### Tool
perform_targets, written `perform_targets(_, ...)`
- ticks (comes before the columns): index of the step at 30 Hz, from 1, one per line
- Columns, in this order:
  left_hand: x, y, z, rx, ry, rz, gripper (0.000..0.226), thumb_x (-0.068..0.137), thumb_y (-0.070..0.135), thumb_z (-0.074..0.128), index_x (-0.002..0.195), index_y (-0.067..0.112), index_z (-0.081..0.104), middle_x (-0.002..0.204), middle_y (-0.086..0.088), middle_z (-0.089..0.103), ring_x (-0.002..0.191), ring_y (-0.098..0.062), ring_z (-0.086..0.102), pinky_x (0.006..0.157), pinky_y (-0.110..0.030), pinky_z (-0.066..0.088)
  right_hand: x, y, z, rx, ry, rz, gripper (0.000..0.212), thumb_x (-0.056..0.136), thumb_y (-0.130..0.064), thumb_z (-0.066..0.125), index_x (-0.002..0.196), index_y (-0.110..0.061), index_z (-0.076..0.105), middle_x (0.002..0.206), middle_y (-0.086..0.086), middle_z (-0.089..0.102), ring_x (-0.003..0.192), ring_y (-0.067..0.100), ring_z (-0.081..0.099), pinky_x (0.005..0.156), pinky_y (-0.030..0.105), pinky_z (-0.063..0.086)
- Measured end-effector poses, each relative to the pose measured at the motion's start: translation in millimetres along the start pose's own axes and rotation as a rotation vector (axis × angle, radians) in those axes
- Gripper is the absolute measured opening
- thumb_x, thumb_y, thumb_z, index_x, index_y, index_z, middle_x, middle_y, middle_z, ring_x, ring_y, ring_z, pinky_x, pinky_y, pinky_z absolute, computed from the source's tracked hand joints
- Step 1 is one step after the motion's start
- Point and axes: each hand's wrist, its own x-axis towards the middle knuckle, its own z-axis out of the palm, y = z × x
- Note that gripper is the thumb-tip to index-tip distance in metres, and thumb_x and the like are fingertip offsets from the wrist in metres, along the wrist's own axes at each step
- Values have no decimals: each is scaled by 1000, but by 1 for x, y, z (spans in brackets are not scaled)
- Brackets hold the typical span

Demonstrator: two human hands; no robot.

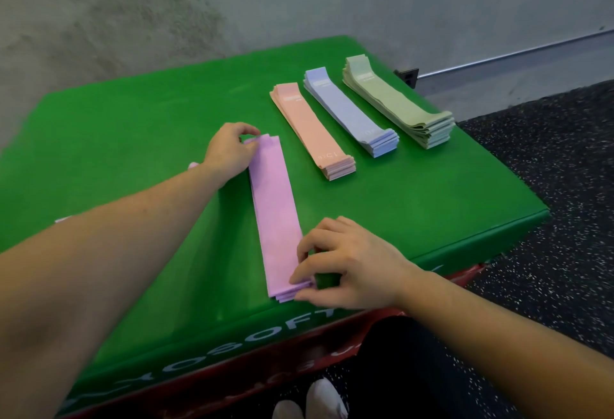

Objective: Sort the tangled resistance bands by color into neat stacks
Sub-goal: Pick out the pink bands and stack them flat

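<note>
On the green padded box (133, 139), a stack of flat pink fabric resistance bands (274, 216) runs from the near edge toward the middle, the left hand (229, 151) pinching its far end and the right hand (345, 264) pinching its near end. Toward the far right corner lie three more flat stacks side by side: peach (309, 129), lavender-blue (349, 109) and sage green (395, 99), the green nearest the right edge.
</note>
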Motion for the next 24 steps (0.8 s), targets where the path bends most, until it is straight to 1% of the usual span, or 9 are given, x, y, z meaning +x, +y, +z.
perform_targets(4, -15, 1, -9, 44, 6, 102, 25, 100, 24, 57, 123, 17, 64, 139, -3, 54, 129, -19, 49, 113, -42, 37, 1, 0, -4, 184, 45, 120, 26, 87, -45, 72, 98, -23, 77, 101, -6, 64, 95, 12, 58, 86, 37, 47)
perform_targets(8, -44, -11, -22, 48, -23, 162, 19, 99, 25, 60, 117, 22, 66, 131, -1, 58, 122, -17, 52, 106, -34, 38, 3, 0, -6, 346, 57, 290, 26, 91, -43, 63, 98, -21, 75, 99, -11, 64, 101, 9, 59, 91, 36, 48)
perform_targets(11, -74, -25, -38, 106, -33, 227, 20, 97, 18, 62, 116, 16, 69, 125, -3, 64, 119, -18, 55, 100, -27, 37, 6, -1, -6, 416, 84, 359, 29, 90, -43, 60, 95, -18, 75, 92, -14, 67, 93, 9, 62, 86, 28, 49)
perform_targets(13, -99, -31, -52, 136, -33, 274, 19, 96, 16, 62, 114, 16, 69, 122, -2, 65, 117, -18, 55, 104, -31, 38, 8, -3, -10, 480, 87, 445, 31, 87, -46, 58, 95, -21, 75, 88, -14, 70, 89, 8, 64, 82, 21, 48)
perform_targets(15, -124, -38, -66, 158, -20, 311, 18, 96, 15, 62, 113, 19, 68, 123, 5, 63, 117, -14, 53, 106, -35, 37, 10, -4, -12, 522, 82, 510, 28, 86, -47, 59, 93, -25, 75, 89, -10, 72, 87, 12, 66, 80, 23, 50)
perform_targets(18, -159, -56, -84, 227, -10, 296, 18, 96, 19, 63, 113, 23, 68, 122, 10, 61, 111, -8, 52, 104, -36, 42, 15, -6, -15, 585, 128, 574, 15, 90, -35, 63, 89, -27, 76, 83, -4, 72, 80, 13, 64, 79, 30, 48)
perform_targets(21, -180, -80, -101, 252, 26, 259, 19, 94, 24, 62, 112, 27, 69, 121, 9, 65, 106, -10, 58, 98, -41, 50, 23, -12, -16, 602, 209, 613, 15, 97, -18, 62, 91, -26, 73, 75, -4, 69, 74, 14, 59, 74, 33, 46)
perform_targets(23, -188, -94, -113, 263, 80, 216, 18, 95, 27, 61, 111, 27, 69, 118, 8, 67, 107, -12, 59, 100, -44, 47, 33, -18, -13, 567, 216, 618, 16, 97, -14, 61, 95, -27, 71, 75, -5, 70, 70, 18, 59, 68, 34, 46)
perform_targets(24, -192, -99, -118, 270, 109, 198, 18, 95, 28, 61, 111, 26, 69, 116, 7, 68, 107, -14, 59, 101, -45, 46, 39, -23, -11, 550, 198, 617, 16, 97, -14, 61, 97, -27, 70, 76, -3, 70, 66, 16, 58, 63, 32, 46)
